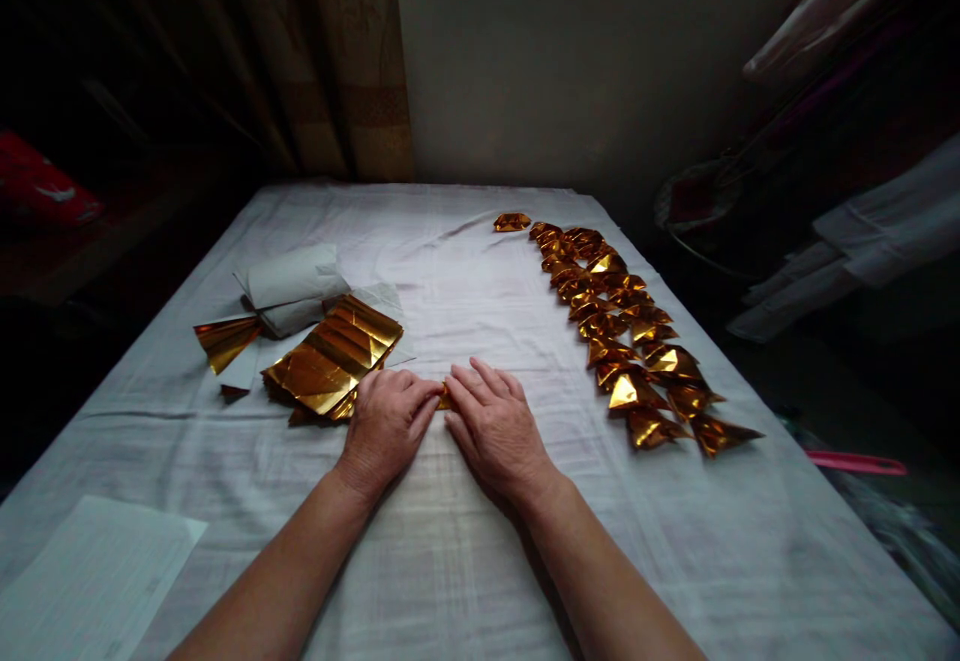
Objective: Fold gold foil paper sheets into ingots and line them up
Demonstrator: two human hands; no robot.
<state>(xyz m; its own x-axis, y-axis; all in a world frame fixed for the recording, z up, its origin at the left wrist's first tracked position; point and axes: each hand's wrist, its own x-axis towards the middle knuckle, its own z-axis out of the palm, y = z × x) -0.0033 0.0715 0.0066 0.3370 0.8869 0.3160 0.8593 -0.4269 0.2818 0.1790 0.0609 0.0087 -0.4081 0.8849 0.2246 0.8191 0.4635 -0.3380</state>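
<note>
A small piece of gold foil paper lies on the table between my two hands, mostly hidden under the fingers. My left hand is closed, its thumb and fingertips pinching the left end of the foil. Over the right end rests my right hand, its thumb tucked below and its fingers pressed onto the foil. Just beyond my left hand is a stack of creased gold foil sheets. Folded gold foil ingots run in two rough rows along the right side, with a single ingot at the far end.
A white cloth covers the table. Rolled white paper and a fanned gold piece lie at the left, and a white sheet at the near left. A pink handle shows past the right edge; a curtain hangs behind.
</note>
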